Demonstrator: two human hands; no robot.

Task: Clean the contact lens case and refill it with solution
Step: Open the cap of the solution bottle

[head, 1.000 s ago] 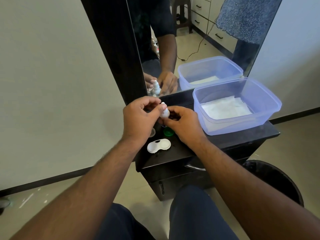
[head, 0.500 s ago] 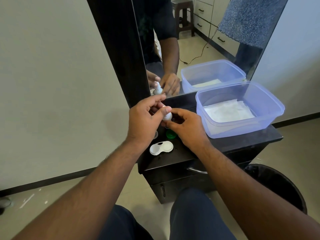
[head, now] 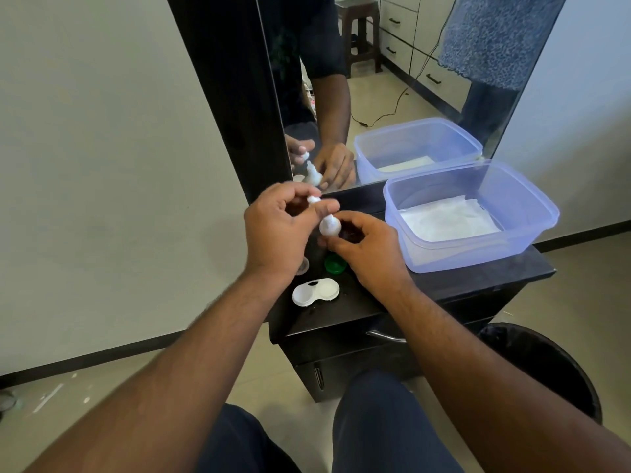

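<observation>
left hand point(head: 276, 230) fingers pinch small cap point(head: 313, 200) | right hand point(head: 367, 247) grips solution bottle point(head: 330, 227) | open lens case point(head: 315, 292) near on bench point(head: 478, 278)

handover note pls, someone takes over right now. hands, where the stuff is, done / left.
Left hand: pinches the small white cap, lifted off the bottle.
Right hand: grips the solution bottle, upright, nozzle bare.
Lens case: open on the dark cabinet top, near the front edge, both wells uncovered. Green lid lies just behind it; a second lid is partly hidden under the left wrist.
Plastic tub with a white tissue inside sits to the right.
Done: case opened, bottle uncapped.
Left: fill both wells, screw the lids on, recap the bottle. Whether the case is already cleaned cannot be told.
</observation>
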